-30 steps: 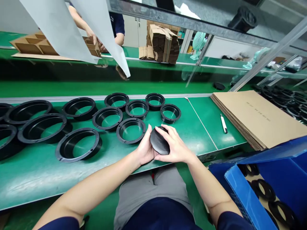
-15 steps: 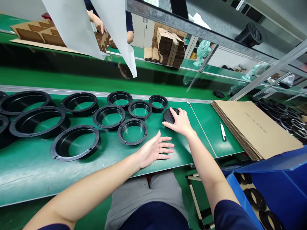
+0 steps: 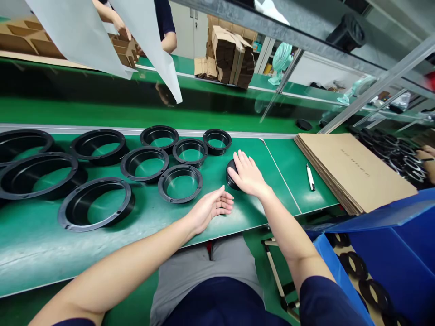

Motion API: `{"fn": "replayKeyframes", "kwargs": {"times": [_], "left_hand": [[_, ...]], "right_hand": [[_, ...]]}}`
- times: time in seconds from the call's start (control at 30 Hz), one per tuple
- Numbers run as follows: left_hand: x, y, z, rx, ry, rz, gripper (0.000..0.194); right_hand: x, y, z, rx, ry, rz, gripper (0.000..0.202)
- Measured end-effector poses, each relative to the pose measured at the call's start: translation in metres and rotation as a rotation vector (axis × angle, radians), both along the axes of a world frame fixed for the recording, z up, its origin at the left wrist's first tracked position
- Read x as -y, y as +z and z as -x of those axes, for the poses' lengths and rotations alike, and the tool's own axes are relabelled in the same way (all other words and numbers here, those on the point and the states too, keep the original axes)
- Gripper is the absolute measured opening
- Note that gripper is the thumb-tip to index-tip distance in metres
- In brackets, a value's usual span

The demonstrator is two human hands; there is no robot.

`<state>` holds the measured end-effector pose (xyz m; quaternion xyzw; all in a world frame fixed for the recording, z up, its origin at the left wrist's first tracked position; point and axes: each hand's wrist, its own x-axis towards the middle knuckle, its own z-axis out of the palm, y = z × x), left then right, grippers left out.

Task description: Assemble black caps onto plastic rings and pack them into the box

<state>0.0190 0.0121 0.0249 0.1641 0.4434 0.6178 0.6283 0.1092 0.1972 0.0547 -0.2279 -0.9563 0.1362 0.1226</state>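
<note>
My right hand is on a small black round plastic part on the green worktop. Its thumb lies across the part, while the fingers stretch along the far right side and hide much of it. Just in front and to the left, my left hand is slightly cupped and holds nothing, its palm turned toward the part. Nearest to it lies a black flanged ring. Farther left are more black rings of increasing size, including a medium ring and a large ring.
On the right lie a marker pen and stacked cardboard sheets. Below them, a blue box contains black rings. A metal rail crosses above, with white sheets hanging left. Another person's hand is beyond the partition.
My right hand has brought the round part slightly closer to my left hand. The left fingers have gone from spread to more curled. The view has shifted slightly right.
</note>
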Motion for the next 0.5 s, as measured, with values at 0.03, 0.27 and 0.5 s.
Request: {"fn": "replayKeyframes", "kwargs": {"times": [0.03, 0.27, 0.5], "left_hand": [[0.001, -0.001, -0.001, -0.057, 0.026, -0.015, 0.045], [-0.010, 0.005, -0.010, -0.284, 0.200, -0.057, 0.064], [-0.026, 0.015, -0.017, -0.415, 0.330, -0.112, 0.076]], "right_hand": [[-0.001, -0.004, -0.002, 0.004, 0.003, 0.011, 0.075], [-0.025, -0.027, -0.045, -0.583, -0.369, 0.431, 0.080], [0.036, -0.038, -0.056, -0.736, -0.163, 0.666, 0.064]]}}
